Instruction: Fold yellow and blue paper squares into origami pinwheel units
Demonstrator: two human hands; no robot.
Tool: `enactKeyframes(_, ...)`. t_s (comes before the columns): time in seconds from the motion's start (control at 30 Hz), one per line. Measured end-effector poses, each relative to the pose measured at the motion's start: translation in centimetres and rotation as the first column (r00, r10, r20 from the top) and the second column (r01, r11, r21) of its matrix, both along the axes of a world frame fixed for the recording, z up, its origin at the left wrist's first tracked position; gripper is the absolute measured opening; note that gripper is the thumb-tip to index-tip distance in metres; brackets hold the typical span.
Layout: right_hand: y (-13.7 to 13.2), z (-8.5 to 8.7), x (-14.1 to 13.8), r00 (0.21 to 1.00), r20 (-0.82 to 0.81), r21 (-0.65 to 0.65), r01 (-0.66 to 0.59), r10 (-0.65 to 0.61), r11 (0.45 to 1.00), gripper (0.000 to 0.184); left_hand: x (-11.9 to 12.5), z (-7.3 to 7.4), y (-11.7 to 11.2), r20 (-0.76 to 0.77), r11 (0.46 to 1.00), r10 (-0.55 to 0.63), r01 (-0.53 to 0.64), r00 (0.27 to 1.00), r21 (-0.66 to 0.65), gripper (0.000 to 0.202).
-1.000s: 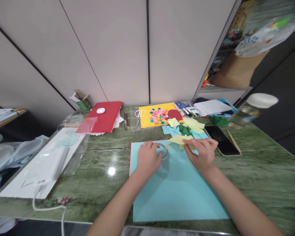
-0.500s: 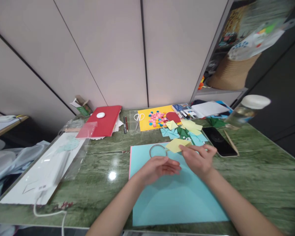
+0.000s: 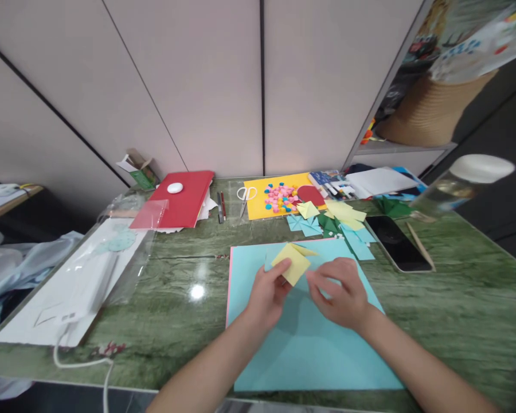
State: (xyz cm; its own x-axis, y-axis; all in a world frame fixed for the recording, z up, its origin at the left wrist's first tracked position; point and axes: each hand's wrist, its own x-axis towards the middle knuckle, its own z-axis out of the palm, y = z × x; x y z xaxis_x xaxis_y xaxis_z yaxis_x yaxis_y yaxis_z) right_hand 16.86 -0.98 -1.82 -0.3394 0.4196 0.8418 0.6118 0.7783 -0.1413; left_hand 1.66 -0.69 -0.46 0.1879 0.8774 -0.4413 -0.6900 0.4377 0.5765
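Note:
My left hand (image 3: 269,292) pinches a folded yellow paper (image 3: 293,265) between thumb and fingers, over a large light-blue sheet (image 3: 301,350). One pointed flap of the paper sticks out to the right. Just right of it, my right hand (image 3: 339,291) has its thumb and fingertips drawn together, apart from the paper. Whether anything small is in that pinch I cannot make out. Beyond the sheet lie folded light-blue papers (image 3: 304,226), a small yellow folded piece (image 3: 308,210), other yellow papers (image 3: 346,213) and dark-green folded pieces (image 3: 329,225).
A black phone (image 3: 398,244) and a thin wooden stick (image 3: 420,246) lie at the right, near a lidded clear bottle (image 3: 449,186). At the back are white-handled scissors (image 3: 246,195), pink and coloured pieces (image 3: 280,198) on a yellow sheet (image 3: 255,207), and a red folder (image 3: 184,201).
The yellow paper has passed from my right hand to my left and been turned. My right hand has let it go and now pinches beside it. The thin ring on the sheet is now mostly hidden.

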Motion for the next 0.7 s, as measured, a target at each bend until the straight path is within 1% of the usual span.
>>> enactKeyframes(0.03, -0.3, 0.1, -0.1, 0.994, -0.104, -0.221, -0.062, 0.040, 0.973, 0.045, 0.0, 0.0, 0.1, -0.011, 0.999, 0.037, -0.037, 0.999, 0.024, 0.023)
enactKeyframes(0.07, -0.6, 0.3, -0.3, 0.972, -0.227, -0.452, -0.164, 0.065, 0.877, 0.046, -0.1, 0.0, 0.2, -0.018, 0.997, 0.062, -0.061, 0.998, 0.050, 0.023)
enactKeyframes(0.1, -0.9, 0.5, -0.4, 0.931, -0.362, -0.626, -0.280, 0.046, 0.728, 0.045, -0.1, -0.1, 0.2, -0.026, 0.994, 0.077, -0.075, 0.997, 0.077, 0.024)
enactKeyframes(0.13, -1.1, 0.7, -0.5, 0.879, -0.476, -0.713, -0.403, 0.026, 0.574, 0.042, -0.2, -0.1, 0.3, -0.035, 0.992, 0.085, -0.081, 0.996, 0.101, 0.024)
enactKeyframes(0.17, -1.2, 1.0, -0.5, 0.827, -0.562, -0.747, -0.505, -0.005, 0.433, 0.043, -0.2, -0.1, 0.4, -0.045, 0.989, 0.091, -0.085, 0.995, 0.121, 0.024)
enactKeyframes(0.2, -1.2, 1.2, -0.6, 0.777, -0.627, -0.747, -0.585, -0.043, 0.315, 0.045, -0.2, -0.1, 0.4, -0.057, 0.987, 0.099, -0.090, 0.994, 0.136, 0.024)
enactKeyframes(0.23, -1.1, 1.4, -0.6, 0.736, -0.673, -0.731, -0.645, -0.078, 0.225, 0.048, -0.2, -0.2, 0.4, -0.071, 0.985, 0.107, -0.096, 0.992, 0.146, 0.023)
enactKeyframes(0.27, -1.0, 1.5, -0.6, 0.702, -0.704, -0.710, -0.686, -0.111, 0.161, 0.052, -0.2, -0.1, 0.5, -0.084, 0.983, 0.118, -0.104, 0.989, 0.154, 0.023)
enactKeyframes(0.3, -0.8, 1.6, -0.6, 0.676, -0.724, -0.689, -0.715, -0.138, 0.115, 0.055, -0.2, -0.1, 0.5, -0.095, 0.981, 0.127, -0.111, 0.987, 0.162, 0.024)
enactKeyframes(0.33, -0.7, 1.6, -0.5, 0.655, -0.738, -0.672, -0.736, -0.159, 0.084, 0.057, -0.2, -0.1, 0.5, -0.101, 0.979, 0.133, -0.114, 0.986, 0.170, 0.024)
enactKeyframes(0.4, -0.4, 1.6, -0.4, 0.631, -0.755, -0.647, -0.761, -0.179, 0.044, 0.059, -0.2, 0.0, 0.4, -0.104, 0.976, 0.134, -0.113, 0.986, 0.185, 0.025)
enactKeyframes(0.43, -0.4, 1.5, -0.4, 0.629, -0.757, -0.642, -0.766, -0.176, 0.023, 0.060, -0.2, 0.1, 0.4, -0.102, 0.976, 0.130, -0.109, 0.986, 0.191, 0.025)
enactKeyframes(0.5, -0.4, 1.3, -0.3, 0.635, -0.757, -0.643, -0.766, -0.154, -0.001, 0.059, -0.2, 0.2, 0.3, -0.105, 0.976, 0.123, -0.101, 0.987, 0.195, 0.025)
enactKeyframes(0.57, -0.4, 1.2, -0.3, 0.656, -0.745, -0.660, -0.751, -0.121, -0.005, 0.059, -0.1, 0.3, 0.3, -0.107, 0.976, 0.120, -0.097, 0.987, 0.196, 0.024)
enactKeyframes(0.63, -0.5, 1.1, -0.3, 0.689, -0.719, -0.693, -0.721, -0.090, 0.017, 0.059, 0.0, 0.4, 0.3, -0.106, 0.975, 0.129, -0.107, 0.986, 0.194, 0.026)
enactKeyframes(0.7, -0.5, 1.1, -0.4, 0.734, -0.676, -0.737, -0.674, -0.060, 0.051, 0.060, 0.1, 0.3, 0.2, -0.112, 0.974, 0.152, -0.129, 0.982, 0.188, 0.027)
